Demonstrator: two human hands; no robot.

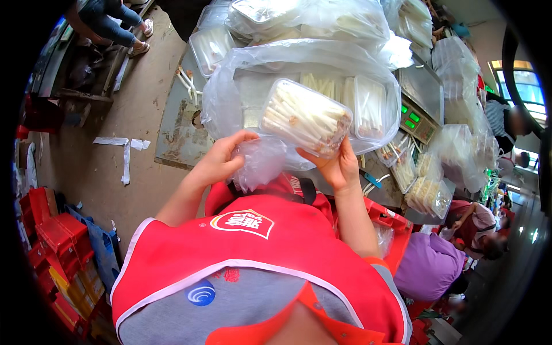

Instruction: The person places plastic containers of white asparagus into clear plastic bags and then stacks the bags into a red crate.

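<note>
My right hand (334, 166) grips the near right corner of a clear plastic box (306, 116) packed with pale vegetable stalks, some brown at their ends. The box is tilted above the mouth of a large clear plastic bag (221, 97). With thumb and fingers, my left hand (217, 159) pinches a crumpled flap of thin plastic film (261, 161) at the bag's near side; whether the flap belongs to the bag is unclear. Inside the bag, another filled box (370, 108) stands at the right, and more stalks (319, 86) show behind the held box.
A metal worktable (177, 142) carries loose stalks (189, 84) and a filled box (211, 49) at left. To the right are a scale (416, 118) with lit green digits and stacked packs (427, 196). A person in purple (429, 265) is at lower right; red crates (64, 241) stand lower left.
</note>
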